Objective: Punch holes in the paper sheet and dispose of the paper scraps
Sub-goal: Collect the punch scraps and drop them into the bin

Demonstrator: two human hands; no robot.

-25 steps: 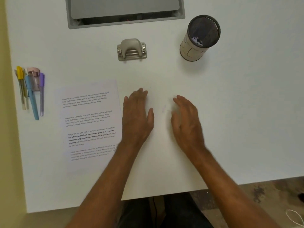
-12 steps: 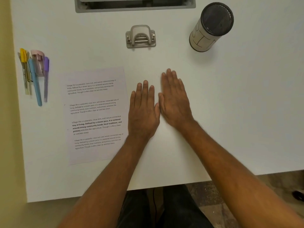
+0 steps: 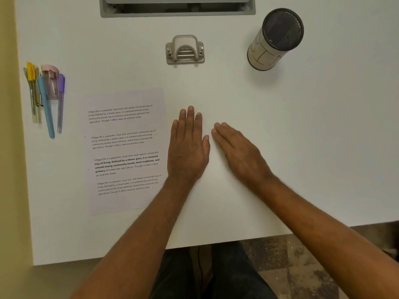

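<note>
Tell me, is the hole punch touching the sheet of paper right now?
Apart. The head view shows bare white table between the hole punch and the top edge of the paper sheet.

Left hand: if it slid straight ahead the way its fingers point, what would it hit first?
Likely the hole punch: the left hand lies flat, fingers pointing up the white table, with only bare surface between.

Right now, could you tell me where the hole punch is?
In the head view, the hole punch sits at the table's far middle, just below the grey recessed tray and left of the cylindrical bin.
</note>
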